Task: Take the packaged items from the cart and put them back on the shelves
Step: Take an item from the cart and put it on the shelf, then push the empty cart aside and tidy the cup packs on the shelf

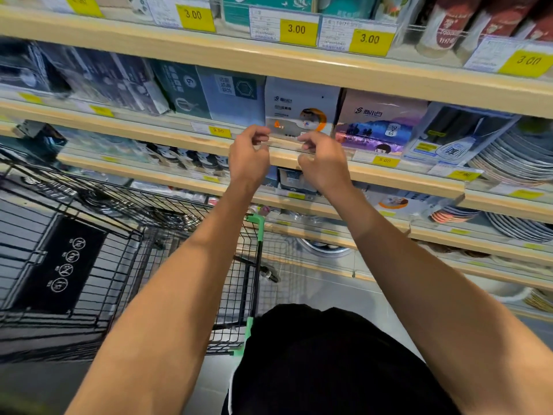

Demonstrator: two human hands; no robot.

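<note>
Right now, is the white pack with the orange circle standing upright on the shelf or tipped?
Upright. The white pack stands face-out in the row, edges vertical, beside the purple pack. Both hands' fingers hide its lower edge.

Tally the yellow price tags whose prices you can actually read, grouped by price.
3.00 tags on the top shelf rail: 4
9.90 tag: 1, left of the left hand
5.00 tag: 1, right of the right hand
Total: 6
Other yellow tags are too blurred to read.
</note>
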